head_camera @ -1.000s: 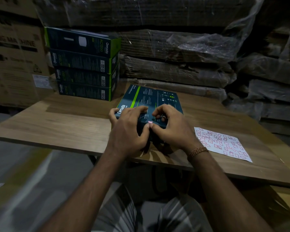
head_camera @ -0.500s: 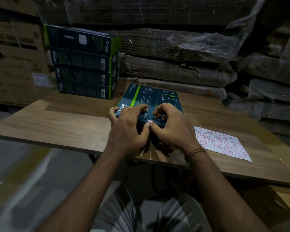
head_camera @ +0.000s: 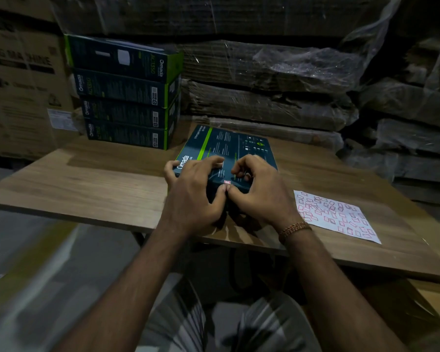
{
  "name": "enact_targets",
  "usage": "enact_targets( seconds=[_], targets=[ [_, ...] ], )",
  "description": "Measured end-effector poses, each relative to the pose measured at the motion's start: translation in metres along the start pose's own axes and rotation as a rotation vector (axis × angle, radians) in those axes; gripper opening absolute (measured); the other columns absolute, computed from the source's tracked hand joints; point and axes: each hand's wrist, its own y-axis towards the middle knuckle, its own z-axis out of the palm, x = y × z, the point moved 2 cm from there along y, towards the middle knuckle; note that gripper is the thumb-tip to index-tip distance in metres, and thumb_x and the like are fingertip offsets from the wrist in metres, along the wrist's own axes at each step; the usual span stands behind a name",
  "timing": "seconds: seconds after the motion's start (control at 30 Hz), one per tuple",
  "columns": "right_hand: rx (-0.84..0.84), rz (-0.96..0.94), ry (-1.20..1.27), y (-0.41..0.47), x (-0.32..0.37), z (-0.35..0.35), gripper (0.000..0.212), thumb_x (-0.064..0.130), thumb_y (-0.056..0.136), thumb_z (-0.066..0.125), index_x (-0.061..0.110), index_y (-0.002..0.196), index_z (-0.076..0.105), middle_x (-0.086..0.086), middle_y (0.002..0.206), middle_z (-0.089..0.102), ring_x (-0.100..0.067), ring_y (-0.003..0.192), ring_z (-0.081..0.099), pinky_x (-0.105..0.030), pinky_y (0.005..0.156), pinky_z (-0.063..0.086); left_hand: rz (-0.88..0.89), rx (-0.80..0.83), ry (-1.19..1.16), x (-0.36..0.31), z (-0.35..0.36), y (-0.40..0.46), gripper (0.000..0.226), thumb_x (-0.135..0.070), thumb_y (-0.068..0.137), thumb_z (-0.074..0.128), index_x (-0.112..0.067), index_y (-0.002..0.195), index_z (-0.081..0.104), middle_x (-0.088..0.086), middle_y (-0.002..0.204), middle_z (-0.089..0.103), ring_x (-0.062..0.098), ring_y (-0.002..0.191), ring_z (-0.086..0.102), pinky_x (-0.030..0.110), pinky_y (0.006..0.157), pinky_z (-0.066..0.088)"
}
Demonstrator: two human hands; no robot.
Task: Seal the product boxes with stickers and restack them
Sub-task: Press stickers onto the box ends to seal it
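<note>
Both hands, left hand (head_camera: 191,196) and right hand (head_camera: 261,196), grip a box (head_camera: 229,146) on the worktop (head_camera: 87,184), thumbs meeting at a sticker (head_camera: 227,182) (red-printed). A sticker sheet (head_camera: 335,215) lies right; four boxes (head_camera: 127,97) stand stacked behind.

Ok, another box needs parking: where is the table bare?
Bare wood lies left of the dark box under both hands, in front of the four-box stack. A narrower strip separates box and white sticker sheet. The near middle edge is crowded.

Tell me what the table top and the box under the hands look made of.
Table top: wood or wood-look laminate, matt, with visible grain and a thin board edge. Box: printed cardboard with a slight sheen, going by its sharp folded edges; I can't be sure.
</note>
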Motion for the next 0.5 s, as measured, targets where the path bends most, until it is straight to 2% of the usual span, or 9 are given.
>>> enact_targets(
  seconds=[0.2, 0.37, 0.5],
  targets=[
    [0.002, 0.004, -0.027, 0.0001, -0.001, 0.0033, 0.031, 0.031, 0.081, 0.081, 0.027, 0.104, 0.06, 0.012, 0.101, 0.057, -0.005, 0.092, 0.055, -0.012, 0.072, 0.039, 0.001, 0.014, -0.01, -0.0007, -0.0006, -0.0004, 0.063, -0.039, 0.088, 0.059, -0.032, 0.149, 0.048, -0.017, 0.132, 0.066, 0.005, 0.13, 0.055, 0.061, 0.122, 0.015],
    [0.003, 0.007, -0.019, -0.0001, -0.0017, 0.0028, 0.033, 0.038, 0.083, 0.083, 0.027, 0.104, 0.06, 0.01, 0.102, 0.059, -0.006, 0.09, 0.055, -0.015, 0.073, 0.041, -0.007, -0.004, -0.042, -0.0013, -0.0007, -0.0001, 0.062, -0.04, 0.09, 0.06, -0.033, 0.15, 0.047, -0.018, 0.132, 0.068, 0.003, 0.131, 0.055, 0.061, 0.122, 0.016],
    [-0.011, 0.008, -0.028, 0.0011, -0.0002, 0.0045, 0.031, 0.034, 0.081, 0.081, 0.026, 0.103, 0.06, 0.009, 0.101, 0.059, -0.009, 0.089, 0.055, -0.018, 0.072, 0.041, -0.005, -0.001, -0.033, -0.0001, -0.0007, 0.0002, 0.064, -0.039, 0.089, 0.061, -0.032, 0.151, 0.047, -0.019, 0.133, 0.068, 0.002, 0.131, 0.054, 0.061, 0.121, 0.017]
  ],
)
